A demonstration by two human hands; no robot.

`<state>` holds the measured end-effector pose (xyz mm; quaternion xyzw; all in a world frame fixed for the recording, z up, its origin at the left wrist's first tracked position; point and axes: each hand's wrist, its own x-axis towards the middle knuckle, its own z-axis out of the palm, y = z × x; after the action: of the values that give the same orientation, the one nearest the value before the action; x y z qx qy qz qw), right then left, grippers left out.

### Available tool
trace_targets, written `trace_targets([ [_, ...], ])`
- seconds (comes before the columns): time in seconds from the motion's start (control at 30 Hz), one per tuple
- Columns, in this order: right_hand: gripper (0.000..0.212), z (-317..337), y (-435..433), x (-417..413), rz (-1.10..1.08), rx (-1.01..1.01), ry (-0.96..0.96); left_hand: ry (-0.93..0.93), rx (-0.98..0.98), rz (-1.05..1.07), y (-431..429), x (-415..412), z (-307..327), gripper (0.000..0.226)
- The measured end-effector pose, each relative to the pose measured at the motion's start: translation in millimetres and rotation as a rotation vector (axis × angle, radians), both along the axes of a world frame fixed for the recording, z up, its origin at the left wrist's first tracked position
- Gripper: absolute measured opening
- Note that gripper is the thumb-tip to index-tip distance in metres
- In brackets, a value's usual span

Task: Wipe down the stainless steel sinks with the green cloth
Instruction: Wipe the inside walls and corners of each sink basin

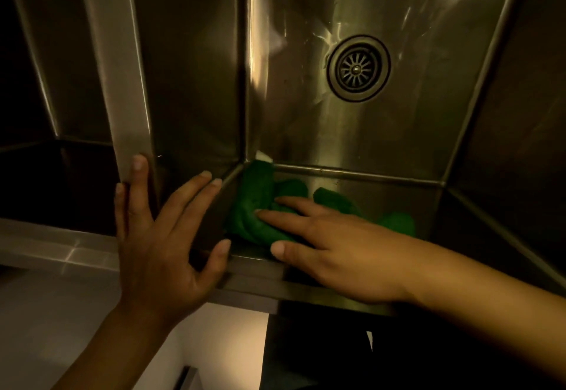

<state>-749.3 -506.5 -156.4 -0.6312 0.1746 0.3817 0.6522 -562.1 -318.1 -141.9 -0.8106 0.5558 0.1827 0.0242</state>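
The flat-fingered right hand (333,249) presses a crumpled green cloth (260,206) against the steel sink's near wall (382,196), while the spread left hand (159,236) seemingly rests on the steel divider (122,83).

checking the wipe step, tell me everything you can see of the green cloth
The green cloth is deep green, soft-looking fabric, crumpled into folds rather than spread flat. It lies against the near wall of the sink, tucked into its left corner, with a small white patch at its upper tip, possibly a tag. The right hand lies on it with straight fingers, pressing it to the steel; more cloth shows beyond the hand.
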Motion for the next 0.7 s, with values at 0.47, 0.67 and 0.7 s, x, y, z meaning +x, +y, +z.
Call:
trace_targets([
  [0.47, 0.054, -106.1, 26.2, 42.9, -0.034, -0.076, 0.046, 0.020, 0.033, -0.026, -2.5, -7.0, 4.5, 0.064],
  [0.67, 0.053, -135.6, 2.0, -9.8, -0.018, -0.139, 0.196, 0.215, 0.034, 0.013, -42.1, -59.6, 0.8, 0.054],
  [0.7, 0.053, -136.4, -1.9, -19.0, -0.017, -0.139, 0.215, 0.249, 0.058, 0.021, -47.6, -63.9, -0.4, 0.054],
])
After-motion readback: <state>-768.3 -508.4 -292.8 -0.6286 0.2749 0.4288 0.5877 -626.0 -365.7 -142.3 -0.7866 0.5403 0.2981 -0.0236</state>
